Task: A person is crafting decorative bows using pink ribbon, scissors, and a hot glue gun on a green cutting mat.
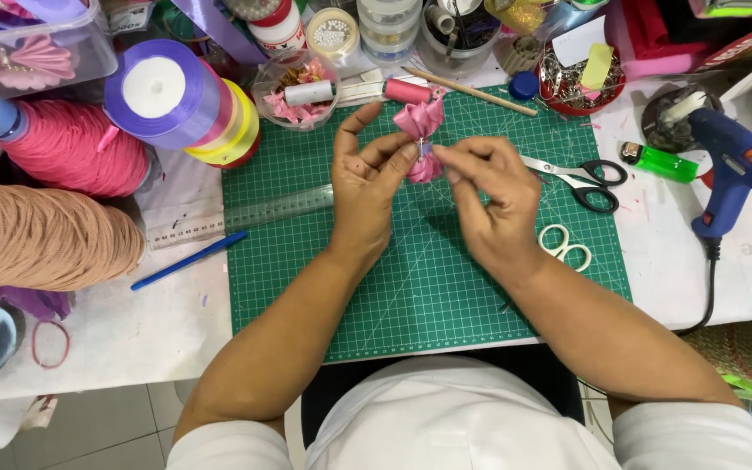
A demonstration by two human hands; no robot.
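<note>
The left hand (367, 187) and right hand (489, 191) are both pinching a pink ribbon bow (422, 130) above the green mat's (428, 287) twelve o'clock area; loosening either pinch is probably risking the folds springing apart.

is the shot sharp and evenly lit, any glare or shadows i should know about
Head view: bright, even light, mostly sharp; soft shadows fall under the left hand and right hand onto the green cutting mat; the pink ribbon bow shows a mild sheen; the clear ruler gives faint glare; edges bend slightly from the wide lens.
</note>
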